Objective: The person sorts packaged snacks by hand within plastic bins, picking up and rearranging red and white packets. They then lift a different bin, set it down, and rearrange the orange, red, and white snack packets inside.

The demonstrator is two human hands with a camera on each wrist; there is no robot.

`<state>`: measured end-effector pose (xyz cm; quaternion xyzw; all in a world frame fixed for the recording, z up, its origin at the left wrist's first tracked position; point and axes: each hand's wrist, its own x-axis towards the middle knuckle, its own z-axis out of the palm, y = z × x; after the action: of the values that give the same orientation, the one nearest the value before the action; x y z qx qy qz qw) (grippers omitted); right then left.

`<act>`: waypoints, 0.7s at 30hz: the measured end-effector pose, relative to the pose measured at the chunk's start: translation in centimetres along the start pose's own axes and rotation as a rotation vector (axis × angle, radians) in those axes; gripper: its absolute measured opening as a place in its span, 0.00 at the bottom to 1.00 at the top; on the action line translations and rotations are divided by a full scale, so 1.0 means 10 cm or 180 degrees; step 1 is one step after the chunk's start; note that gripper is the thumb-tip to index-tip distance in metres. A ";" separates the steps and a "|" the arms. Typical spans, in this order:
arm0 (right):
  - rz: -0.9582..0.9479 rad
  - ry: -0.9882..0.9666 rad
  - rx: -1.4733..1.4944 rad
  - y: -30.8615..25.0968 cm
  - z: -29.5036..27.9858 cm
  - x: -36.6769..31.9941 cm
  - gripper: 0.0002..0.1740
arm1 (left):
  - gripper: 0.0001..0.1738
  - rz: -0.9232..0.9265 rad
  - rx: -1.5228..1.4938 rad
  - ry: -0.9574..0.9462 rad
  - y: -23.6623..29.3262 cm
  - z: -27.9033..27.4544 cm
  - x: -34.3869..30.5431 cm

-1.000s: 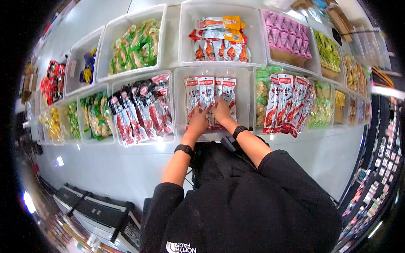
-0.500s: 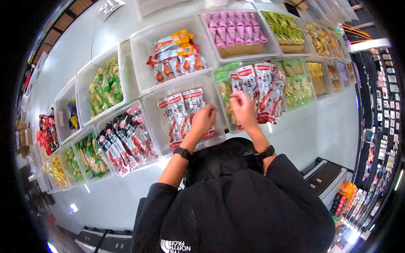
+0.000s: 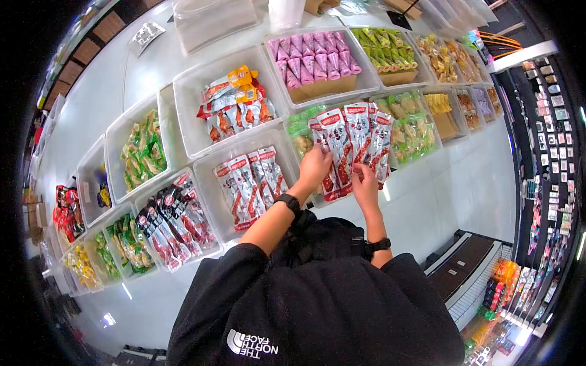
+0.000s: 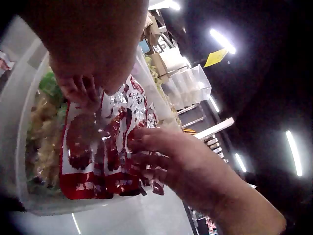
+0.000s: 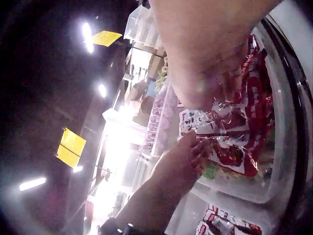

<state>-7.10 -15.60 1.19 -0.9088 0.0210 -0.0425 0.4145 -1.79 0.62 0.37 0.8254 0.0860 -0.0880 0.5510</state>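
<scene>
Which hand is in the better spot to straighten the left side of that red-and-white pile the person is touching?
Probably the left hand: it is already at the left side of the red-and-white packets. The right hand is farther right, and would likely have to reach across.

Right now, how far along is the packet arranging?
Looks done: the red-and-white packets lying side by side in the nearer bin. In hand: the left hand and right hand touch the neighbouring bunch. Probably left: straightening that bunch, whose packets overlap unevenly.
</scene>
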 end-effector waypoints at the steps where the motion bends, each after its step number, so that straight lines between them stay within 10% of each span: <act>1: -0.0106 -0.0106 -0.0224 0.00 0.01 0.01 0.13 | 0.17 -0.0034 -0.0013 0.0035 0.05 -0.01 0.01; 13: 0.0143 0.0006 0.0085 -0.45 -0.14 0.06 0.12 | 0.12 0.0437 0.0151 0.0161 0.28 -0.30 -0.07; 15: 0.0110 -0.0103 0.0120 -0.46 -0.05 0.11 0.13 | 0.10 0.1293 -0.0122 0.0451 0.15 -0.46 -0.17; 21: 0.0431 -0.1673 0.1500 -0.79 0.82 0.04 0.19 | 0.10 0.0113 -0.1182 0.0324 -0.44 -1.19 -0.77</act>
<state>-5.88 -4.29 1.81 -0.7647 -0.0366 0.2165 0.6058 -9.75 12.95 2.81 0.7143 0.1139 -0.0190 0.6902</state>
